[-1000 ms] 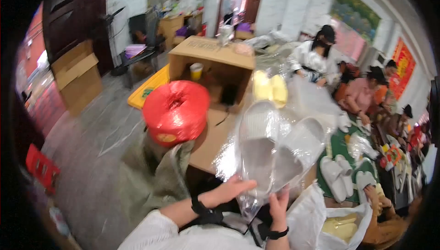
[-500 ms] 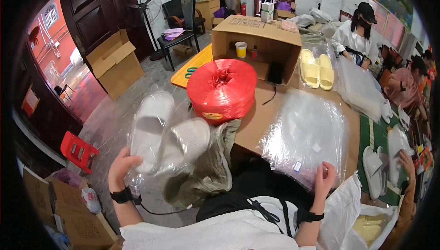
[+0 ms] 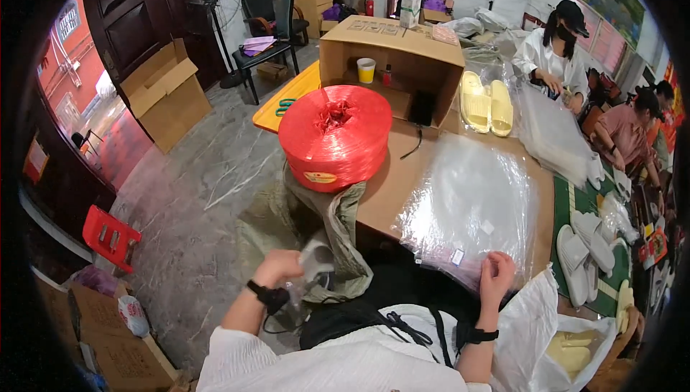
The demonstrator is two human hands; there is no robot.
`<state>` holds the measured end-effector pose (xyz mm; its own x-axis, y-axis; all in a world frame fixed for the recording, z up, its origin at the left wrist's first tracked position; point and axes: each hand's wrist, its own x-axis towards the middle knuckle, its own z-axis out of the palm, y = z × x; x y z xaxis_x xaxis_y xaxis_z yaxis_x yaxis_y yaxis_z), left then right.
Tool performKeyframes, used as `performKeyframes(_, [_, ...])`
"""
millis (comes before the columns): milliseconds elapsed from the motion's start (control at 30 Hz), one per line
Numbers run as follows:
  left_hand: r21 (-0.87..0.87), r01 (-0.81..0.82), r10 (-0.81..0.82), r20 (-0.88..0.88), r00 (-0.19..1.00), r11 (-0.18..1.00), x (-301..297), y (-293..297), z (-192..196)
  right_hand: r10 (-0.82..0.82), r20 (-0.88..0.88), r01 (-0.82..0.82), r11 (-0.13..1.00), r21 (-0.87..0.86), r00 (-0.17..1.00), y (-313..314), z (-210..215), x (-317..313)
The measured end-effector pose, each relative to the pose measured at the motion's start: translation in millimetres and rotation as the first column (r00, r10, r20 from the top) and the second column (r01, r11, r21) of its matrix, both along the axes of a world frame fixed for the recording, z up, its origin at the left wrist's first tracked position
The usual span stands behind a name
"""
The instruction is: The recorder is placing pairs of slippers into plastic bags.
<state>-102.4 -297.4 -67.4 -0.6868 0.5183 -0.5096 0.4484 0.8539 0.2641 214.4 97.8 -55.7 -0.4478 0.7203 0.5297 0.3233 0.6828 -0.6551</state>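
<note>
My left hand (image 3: 280, 268) is closed on a pair of white slippers (image 3: 316, 263) in a clear plastic bag. They hang low at the mouth of an olive woven sack (image 3: 345, 230), and part of the pair is hidden. On the table to the right lies a stack of clear plastic bags (image 3: 467, 198). My right hand (image 3: 497, 275) rests at the stack's near edge, its fingers curled together on the plastic.
A big red roll of plastic twine (image 3: 335, 140) stands at the table's left edge, before an open cardboard box (image 3: 392, 40). Yellow slippers (image 3: 486, 104) lie beyond the bags. A white sack (image 3: 528, 320) stands right of me. A co-worker (image 3: 553, 58) sits across.
My left hand has swung right and down, bringing the bagged white slippers from over the floor to the woven sack. My right hand's fingers have curled in at the bags' edge.
</note>
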Motion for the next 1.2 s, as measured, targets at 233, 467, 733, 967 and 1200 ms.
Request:
performKeyframes(233, [0.273, -0.811, 0.386, 0.771, 0.507, 0.518, -108, -38, -232, 0.073, -0.048, -0.073, 0.997, -0.017, 0.996, -2, 1, -11])
performKeyframes(467, [0.008, -0.667, 0.660, -0.154, 0.735, 0.745, -122, -15, -219, -0.020, -0.006, 0.020, 1.000, 0.015, 1.000, 0, 1, -6])
performKeyframes(733, [0.110, -0.894, 0.729, 0.541, 0.420, 0.433, -64, 4, -213, -0.041, 0.032, 0.037, 0.993, 0.110, 0.999, -3, -3, -4])
performKeyframes(967, [-0.097, -0.172, 0.152, -0.192, 0.970, 0.980, -50, 70, -79, -0.074, -0.012, 0.075, 0.994, 0.074, 0.997, 1, -6, 4])
performKeyframes(1200, [0.846, 0.491, -0.298, -0.423, 0.856, 0.210, 65, 134, 214, -0.081, 0.010, 0.079, 0.992, 0.098, 0.997, 6, -4, -8])
